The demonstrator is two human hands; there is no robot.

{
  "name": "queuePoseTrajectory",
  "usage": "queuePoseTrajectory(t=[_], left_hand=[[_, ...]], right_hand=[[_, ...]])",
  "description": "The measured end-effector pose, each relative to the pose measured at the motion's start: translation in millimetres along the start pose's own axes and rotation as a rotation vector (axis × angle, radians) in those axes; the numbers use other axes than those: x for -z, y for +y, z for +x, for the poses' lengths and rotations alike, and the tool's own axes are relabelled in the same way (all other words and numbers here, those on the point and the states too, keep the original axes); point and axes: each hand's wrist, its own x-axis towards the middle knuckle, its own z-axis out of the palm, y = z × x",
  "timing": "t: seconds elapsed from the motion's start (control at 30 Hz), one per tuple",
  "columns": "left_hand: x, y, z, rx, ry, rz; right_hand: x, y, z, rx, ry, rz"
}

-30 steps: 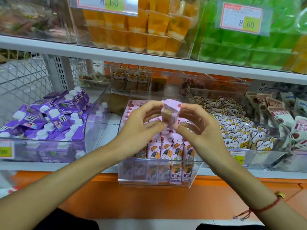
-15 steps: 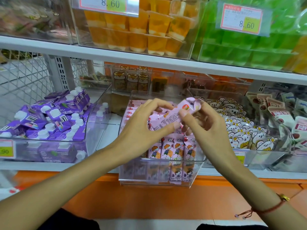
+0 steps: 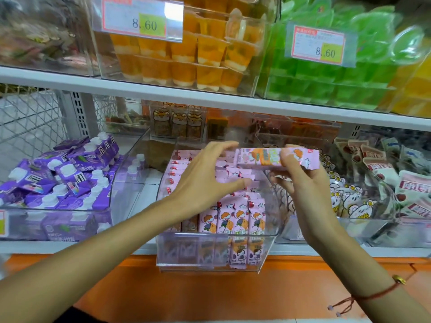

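A: The right hand (image 3: 305, 190) has the pink snack packet (image 3: 261, 157) pinched, thumb on the printed face and fingers curled behind. The packet lies level above the back of the clear middle bin (image 3: 210, 262).

B: And the left hand (image 3: 205, 180) is spread wide, fingers straight, holding nothing. Its fingertips reach toward the packet's left end; whether they touch it is hard to tell from this angle.

A: Look down into that bin: matching pink packets (image 3: 233, 220) stand upright in rows along the front, with more lying flat behind them, under the left hand.

B: To the left, another clear bin (image 3: 126, 164) holds a heap of purple drink cartons (image 3: 70, 169) with white caps, tumbled every which way.

A: On the right, a third bin (image 3: 373, 229) is full of bear-print packets (image 3: 349, 201), loosely piled.

B: Up on the white shelf (image 3: 70, 78), orange jelly cups (image 3: 186, 54) are stacked in a clear box (image 3: 251, 85) with a price tag (image 3: 144, 22) reading 8.60 on its front. A second box (image 3: 275, 89) just beside it holds green jelly cups (image 3: 326, 85).
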Motion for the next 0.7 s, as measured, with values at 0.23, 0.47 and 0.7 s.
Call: queuePoseTrajectory(t=[0.23, 0.47, 0.7], left_hand=[[-19, -21, 30, 0.059, -0.444, 0.624], [-11, -23, 18, -0.058, -0.375, 0.608], [-6, -21, -7, -0.049, -0.366, 0.561]], right_hand=[[14, 6, 14, 0.105, 0.12, -0.119], [1, 14, 33, 0.199, -0.123, -0.502], [-12, 4, 45, 0.341, -0.398, -0.917]])
